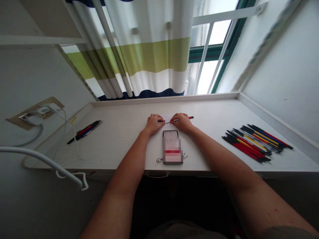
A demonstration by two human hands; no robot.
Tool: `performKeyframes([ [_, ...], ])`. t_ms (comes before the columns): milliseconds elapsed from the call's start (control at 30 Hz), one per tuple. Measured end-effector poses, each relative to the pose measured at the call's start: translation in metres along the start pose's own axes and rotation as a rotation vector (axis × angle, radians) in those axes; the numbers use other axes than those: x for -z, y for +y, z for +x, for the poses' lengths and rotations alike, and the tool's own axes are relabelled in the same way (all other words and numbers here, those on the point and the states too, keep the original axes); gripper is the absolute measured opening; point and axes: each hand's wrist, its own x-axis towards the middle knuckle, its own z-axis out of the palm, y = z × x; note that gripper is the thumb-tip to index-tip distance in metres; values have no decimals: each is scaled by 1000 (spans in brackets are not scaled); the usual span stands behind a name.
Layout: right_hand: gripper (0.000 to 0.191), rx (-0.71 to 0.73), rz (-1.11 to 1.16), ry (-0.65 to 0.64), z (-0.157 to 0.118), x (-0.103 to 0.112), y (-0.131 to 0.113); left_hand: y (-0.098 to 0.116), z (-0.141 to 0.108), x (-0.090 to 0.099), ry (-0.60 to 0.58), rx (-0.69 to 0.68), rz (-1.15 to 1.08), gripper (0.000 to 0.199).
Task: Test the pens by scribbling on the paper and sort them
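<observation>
My left hand (154,123) is closed at the middle of the desk, its fingertips pinching a small dark piece (160,121) whose kind I cannot make out. Facing it, my right hand (182,121) is closed on a thin dark pen part (167,122) that points toward the left hand. A small white paper with printed marks (167,118) lies flat beneath the fingertips of both hands. Past the back of my right hand, a red and black pen end (191,117) sticks out; whether it belongs to the held part is hidden.
A phone (172,147) lies below my hands near the front edge of the white desk (119,116). Many pens (256,141) in red, yellow, blue and black lie at the right. Several more pens (86,131) rest at the left, near a white cable (74,132).
</observation>
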Motion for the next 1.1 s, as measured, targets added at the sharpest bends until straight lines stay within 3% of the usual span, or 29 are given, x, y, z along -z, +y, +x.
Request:
performKeyframes([
  [200, 21, 45, 25, -6, 0, 1, -6, 7, 2, -6, 1, 9, 15, 12],
  [367, 40, -139, -33, 46, -8, 30, 27, 7, 2, -7, 5, 26, 22, 13],
  [500, 26, -167, -60, -67, -18, 45, 50, 8, 2, -6, 5, 25, 15, 14],
  [867, 26, -33, -71, -83, -9, 23, 13, 9, 2, -8, -21, 32, 11, 16],
  [1000, 25, -61, -37, -63, -6, 15, 13, 8, 4, -8, -20, 3, -9, 19],
  [1100, 22, -75, 24, -40, -6, 12, 17, 2, 6, -3, 67, 26, -39, 26],
])
